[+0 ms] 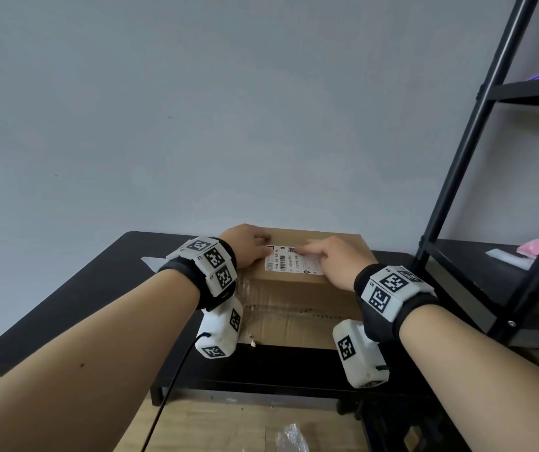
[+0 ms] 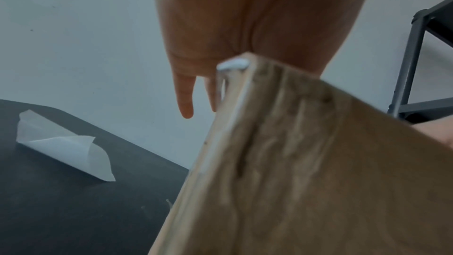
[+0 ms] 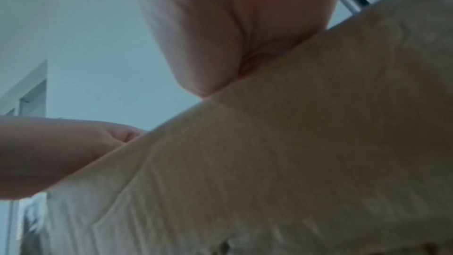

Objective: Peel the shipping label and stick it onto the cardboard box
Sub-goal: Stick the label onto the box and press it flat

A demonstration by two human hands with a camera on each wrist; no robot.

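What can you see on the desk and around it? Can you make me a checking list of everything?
Surface: black table against a pale wall.
Job's things: cardboard box on the table; shipping label lies flat on its top.
Clutter: peeled backing paper curled on the table left of the box; clear plastic wrap on the wooden floor.
Grippers: left hand rests on the box at the label's left edge; right hand presses the label with straight fingers.
Cables: black cable hanging from the left wrist camera.
Surroundings: black metal shelf on the right, holding pink and purple items too unclear to name.
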